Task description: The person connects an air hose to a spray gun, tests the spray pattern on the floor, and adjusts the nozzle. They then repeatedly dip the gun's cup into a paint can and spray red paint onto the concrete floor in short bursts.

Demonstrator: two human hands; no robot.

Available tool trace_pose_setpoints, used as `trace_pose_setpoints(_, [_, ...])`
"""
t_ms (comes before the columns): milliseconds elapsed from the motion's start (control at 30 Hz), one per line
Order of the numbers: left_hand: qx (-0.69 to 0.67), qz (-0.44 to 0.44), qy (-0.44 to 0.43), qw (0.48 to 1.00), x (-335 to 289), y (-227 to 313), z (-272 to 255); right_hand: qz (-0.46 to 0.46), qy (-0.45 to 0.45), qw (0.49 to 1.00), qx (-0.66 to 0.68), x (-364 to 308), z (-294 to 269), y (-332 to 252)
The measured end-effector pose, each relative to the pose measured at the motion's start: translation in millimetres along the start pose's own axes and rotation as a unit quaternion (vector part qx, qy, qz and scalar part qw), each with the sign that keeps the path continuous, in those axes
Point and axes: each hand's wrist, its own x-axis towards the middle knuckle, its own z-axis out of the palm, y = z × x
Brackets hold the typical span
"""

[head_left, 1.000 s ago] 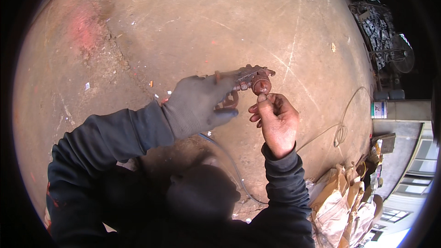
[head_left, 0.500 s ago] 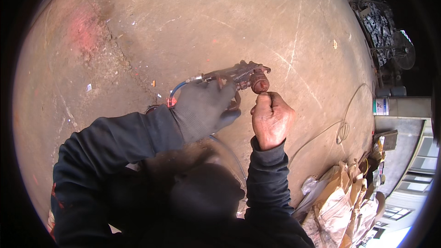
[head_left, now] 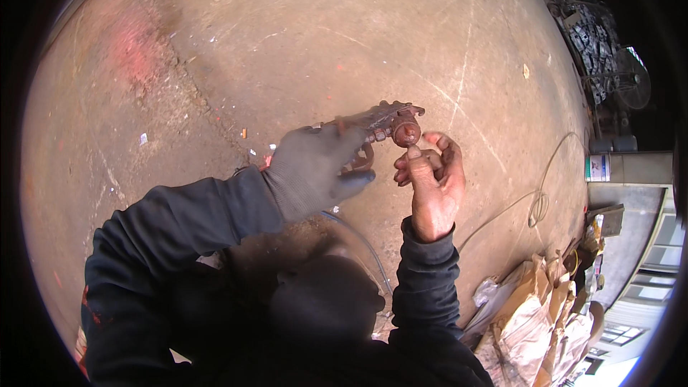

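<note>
In a grey work glove, my left hand (head_left: pixel 315 172) is wrapped round the handle of a spray gun (head_left: pixel 373 118). The gun is crusted with reddish-brown paint, and its round nozzle end (head_left: pixel 407 131) faces right. My bare right hand (head_left: pixel 435 190) is just below that nozzle, fingers loosely curled and spread apart. Its thumb tip lies at the nozzle's lower edge; whether it touches, I cannot tell. Nothing shows in the fingers. The glove hides most of the handle and trigger.
A dark hose (head_left: pixel 362 238) runs under my arms over the concrete floor (head_left: pixel 287 36). Another thin hose (head_left: pixel 537 208) lies coiled at the right. Crumpled brown paper (head_left: pixel 527 315) is heaped at the lower right. A white bucket (head_left: pixel 596 168) and a fan (head_left: pixel 631 79) stand farther off.
My right hand has opened from a pinch at the nozzle, its fingers spreading, and shifted slightly right. My left hand still grips the spray gun in nearly the same place.
</note>
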Motion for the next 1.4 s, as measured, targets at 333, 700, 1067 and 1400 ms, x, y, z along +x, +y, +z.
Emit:
trace_pose_setpoints(333, [-0.014,0.011,0.02,1.0,1.6,2.2,-1.9,0.007,-0.017,0.997,0.072,1.3,17.2,2.5])
trace_pose_setpoints(700, [-0.006,-0.001,0.001,1.0,2.5,0.9,-1.7,0.0,0.004,0.999,0.041,2.1,19.5,8.6])
trace_pose_setpoints(1067, [0.0,0.006,0.017,1.0,2.1,-0.8,-1.5,-0.011,0.009,0.997,0.075,3.4,23.3,10.3])
trace_pose_setpoints(1400, [-0.032,-0.04,-0.008,0.999,2.6,-4.3,-2.0,-0.003,-0.016,0.999,0.028,7.3,20.8,18.1])
